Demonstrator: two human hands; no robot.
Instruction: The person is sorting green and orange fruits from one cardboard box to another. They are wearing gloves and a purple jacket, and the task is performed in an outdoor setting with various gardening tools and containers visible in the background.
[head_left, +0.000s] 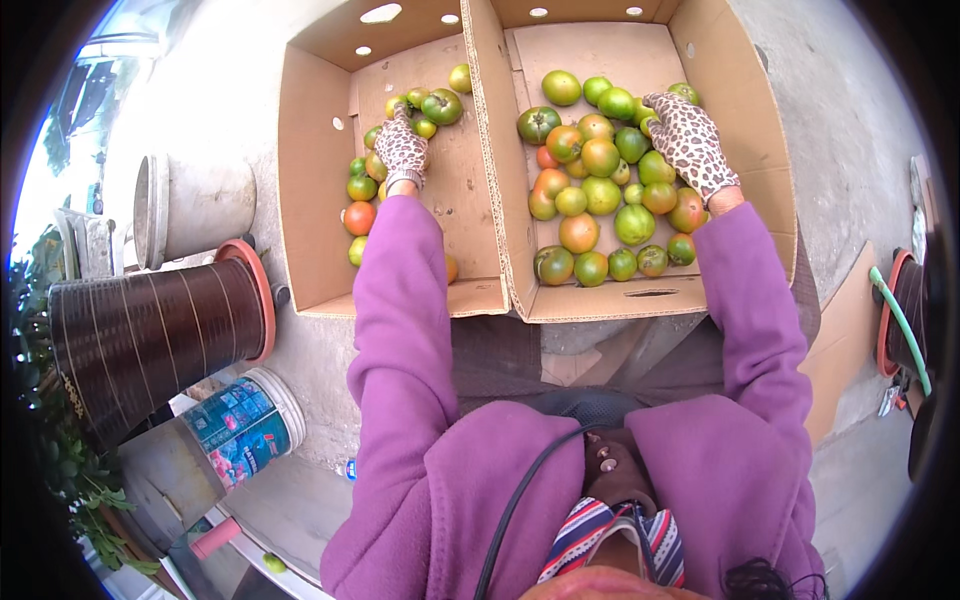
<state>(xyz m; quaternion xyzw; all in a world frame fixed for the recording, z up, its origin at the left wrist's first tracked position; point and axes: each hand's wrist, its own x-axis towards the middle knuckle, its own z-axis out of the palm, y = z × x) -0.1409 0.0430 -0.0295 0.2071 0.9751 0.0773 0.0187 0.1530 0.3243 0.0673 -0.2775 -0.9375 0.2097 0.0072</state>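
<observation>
Two cardboard boxes stand side by side, the left box (315, 180) and the right box (757, 157). My left hand (401, 150), in a leopard-print glove, reaches into the left box among green and reddish tomatoes, its fingertips at a yellow-green tomato (394, 106); whether it grips one is hidden. A larger green tomato (442, 106) lies to its right. My right hand (686, 139), gloved alike, is over the right side of the right box, fingers at small green tomatoes (643, 111); its grip is unclear. Several green and orange tomatoes (601, 196) cover the floor of the right box.
At the left a whitish bucket (202, 210) lies on its side near a brown ribbed planter (165, 330) and a printed plastic bucket (247, 427). Flattened cardboard (840, 345) and a green hose (900, 322) are at the right. Leafy plants edge the lower left.
</observation>
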